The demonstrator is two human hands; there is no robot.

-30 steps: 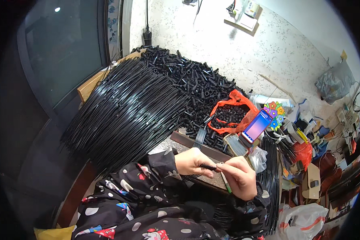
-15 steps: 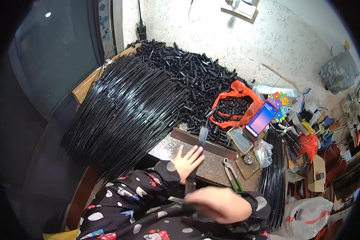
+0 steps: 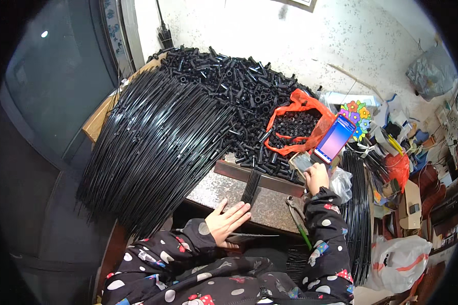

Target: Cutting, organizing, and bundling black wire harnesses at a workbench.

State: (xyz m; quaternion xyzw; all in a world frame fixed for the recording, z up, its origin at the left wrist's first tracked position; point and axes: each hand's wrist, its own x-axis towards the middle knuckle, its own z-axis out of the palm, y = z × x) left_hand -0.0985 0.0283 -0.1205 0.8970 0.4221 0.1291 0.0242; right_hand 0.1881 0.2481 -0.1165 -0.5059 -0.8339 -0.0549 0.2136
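My left hand lies palm down at the table's front edge, fingers stretched out. Just beyond its fingertips is a small flat bundle of thin black rods, its far end resting over a long metal bar. A thin dark strip sticks out to the right from under that hand. My right hand is at a shallow clear box below the phone, its fingers drawn together and pointing down. What those fingertips hold, if anything, is hidden.
A large fan of long black rods covers the left. Behind are heaped black tubular parts and a red plastic bag of small black pieces. Right are a lit phone, green-handled pliers and another rod bundle.
My right hand has moved from low in front of me up and right to the clear box. My left hand has slid slightly nearer. The view has shifted a little.
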